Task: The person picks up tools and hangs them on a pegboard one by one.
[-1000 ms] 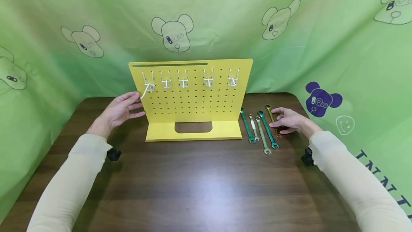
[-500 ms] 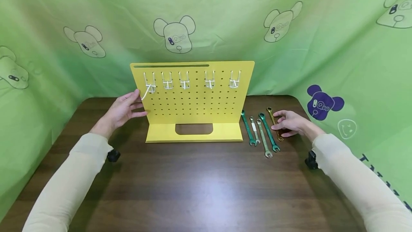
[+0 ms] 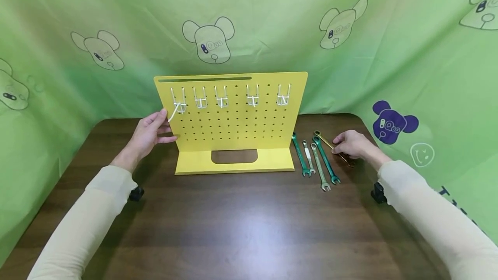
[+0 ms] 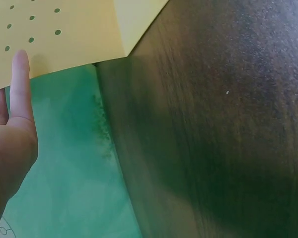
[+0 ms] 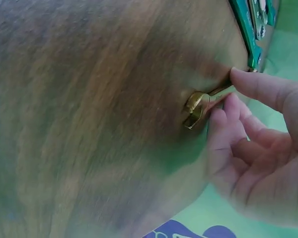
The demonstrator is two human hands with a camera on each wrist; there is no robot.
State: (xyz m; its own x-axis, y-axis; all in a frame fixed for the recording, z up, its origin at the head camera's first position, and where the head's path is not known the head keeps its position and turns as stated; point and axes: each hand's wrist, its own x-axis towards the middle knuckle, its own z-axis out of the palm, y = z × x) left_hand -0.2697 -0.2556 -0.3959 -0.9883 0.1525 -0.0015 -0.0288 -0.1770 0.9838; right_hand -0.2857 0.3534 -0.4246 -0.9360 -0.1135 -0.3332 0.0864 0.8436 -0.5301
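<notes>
Gold metal wrench point(image 3: 327, 141), right side of brown wood-grain table point(image 3: 241, 228): swung aslant now, far end just beside glossy green wrench point(image 3: 326, 159). Right hand point(image 3: 352, 144) pinches it; grip seems settled. Left hand point(image 3: 145, 136) grasps upright yellow perforated board point(image 3: 233, 125), left edge.

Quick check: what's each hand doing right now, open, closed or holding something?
Left hand: holding the yellow pegboard by its side edge.
Right hand: pinching the gold wrench.
</notes>
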